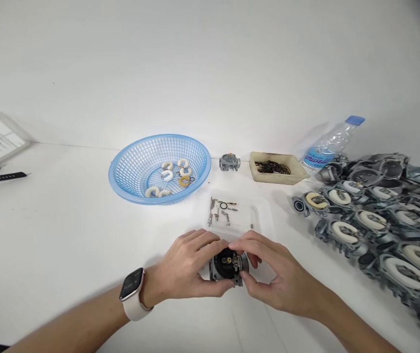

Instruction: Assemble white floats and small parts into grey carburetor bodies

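Between my hands is a grey metal carburetor (226, 267), its dark round bowl facing up with small brass jets inside. My left hand (191, 264) is closed around its left side, thumb along the near edge and fingers over the far edge. The thumb and fingertips of my right hand (278, 274) press on its right side. Whether they also pinch some small part is hidden. Just beyond, a shallow clear tray (244, 220) carries small metal pins, springs and a black O-ring (223, 206).
A blue plastic basket (119, 184) contains several white and yellowish floats. Behind the tray stand another carburetor (229, 162) and a cream box (278, 177) of dark rings. A tilted water bottle (329, 144) rests by many carburetors with floats (371, 220). Black straps (2, 177) lie left.
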`<state>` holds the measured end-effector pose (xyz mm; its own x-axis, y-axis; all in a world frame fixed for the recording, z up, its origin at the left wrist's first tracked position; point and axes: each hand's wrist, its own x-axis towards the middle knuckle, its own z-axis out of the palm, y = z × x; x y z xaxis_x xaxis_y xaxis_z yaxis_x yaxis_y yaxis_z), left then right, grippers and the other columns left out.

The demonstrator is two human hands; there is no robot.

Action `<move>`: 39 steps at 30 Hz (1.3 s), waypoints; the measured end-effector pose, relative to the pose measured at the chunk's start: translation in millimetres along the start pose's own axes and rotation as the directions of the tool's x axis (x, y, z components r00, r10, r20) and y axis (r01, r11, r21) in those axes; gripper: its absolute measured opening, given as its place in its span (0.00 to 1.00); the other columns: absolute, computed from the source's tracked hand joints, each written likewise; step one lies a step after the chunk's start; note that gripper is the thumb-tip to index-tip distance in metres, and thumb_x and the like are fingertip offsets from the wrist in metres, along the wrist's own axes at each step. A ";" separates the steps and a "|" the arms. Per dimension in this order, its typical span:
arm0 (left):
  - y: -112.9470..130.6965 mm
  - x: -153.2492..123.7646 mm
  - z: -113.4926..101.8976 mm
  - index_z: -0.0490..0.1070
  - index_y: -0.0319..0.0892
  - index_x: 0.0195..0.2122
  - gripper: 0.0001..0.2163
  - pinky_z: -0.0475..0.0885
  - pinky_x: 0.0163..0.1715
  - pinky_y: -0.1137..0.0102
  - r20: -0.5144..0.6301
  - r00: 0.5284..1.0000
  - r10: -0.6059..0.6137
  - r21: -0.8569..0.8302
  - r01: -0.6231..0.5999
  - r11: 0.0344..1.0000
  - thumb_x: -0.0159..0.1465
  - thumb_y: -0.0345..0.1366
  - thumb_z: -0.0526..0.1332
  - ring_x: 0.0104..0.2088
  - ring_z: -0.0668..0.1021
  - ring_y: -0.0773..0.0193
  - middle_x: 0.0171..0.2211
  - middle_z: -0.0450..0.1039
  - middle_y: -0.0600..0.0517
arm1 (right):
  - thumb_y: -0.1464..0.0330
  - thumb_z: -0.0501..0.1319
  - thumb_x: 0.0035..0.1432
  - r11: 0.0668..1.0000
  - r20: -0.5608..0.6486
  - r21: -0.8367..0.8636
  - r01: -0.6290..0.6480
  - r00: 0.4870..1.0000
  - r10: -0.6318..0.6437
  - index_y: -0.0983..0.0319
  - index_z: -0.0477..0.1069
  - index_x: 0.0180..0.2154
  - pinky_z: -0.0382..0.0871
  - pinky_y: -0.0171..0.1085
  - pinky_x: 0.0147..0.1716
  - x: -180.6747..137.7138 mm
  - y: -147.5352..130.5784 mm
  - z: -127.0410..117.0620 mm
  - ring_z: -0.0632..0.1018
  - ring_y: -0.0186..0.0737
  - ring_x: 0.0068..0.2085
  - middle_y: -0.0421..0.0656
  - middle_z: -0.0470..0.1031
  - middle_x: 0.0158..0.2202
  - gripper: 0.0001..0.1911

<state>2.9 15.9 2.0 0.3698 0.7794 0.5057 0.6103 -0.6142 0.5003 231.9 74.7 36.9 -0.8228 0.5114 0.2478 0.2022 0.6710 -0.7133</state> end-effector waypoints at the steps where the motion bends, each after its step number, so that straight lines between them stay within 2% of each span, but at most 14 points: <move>1: -0.1 0.3 0.1 0.69 0.42 0.53 0.22 0.76 0.37 0.63 -0.003 1.000 0.005 0.001 -0.005 1.000 0.60 0.44 0.68 0.37 0.80 0.57 0.40 0.78 0.48 | 0.79 0.58 0.58 1.000 0.000 -0.001 -0.004 1.000 0.004 0.51 0.64 0.59 0.72 0.36 0.35 0.4 -0.5 -0.2 0.71 0.36 0.35 0.41 0.70 0.41 0.30; 39: 0.0 0.2 -2.1 0.70 0.41 0.52 0.21 0.76 0.36 0.63 0.012 1.000 0.012 0.008 -0.013 1.000 0.61 0.44 0.68 0.37 0.80 0.57 0.39 0.78 0.48 | 0.80 0.57 0.57 0.999 0.017 0.049 -0.018 1.000 0.017 0.50 0.65 0.58 0.70 0.38 0.37 1.3 -0.2 0.5 0.69 0.36 0.34 0.39 0.68 0.40 0.30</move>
<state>1.5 15.8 3.6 0.3860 0.7732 0.5031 0.6115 -0.6228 0.4880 230.5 74.9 37.0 -0.8282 0.5137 0.2243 0.1909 0.6348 -0.7487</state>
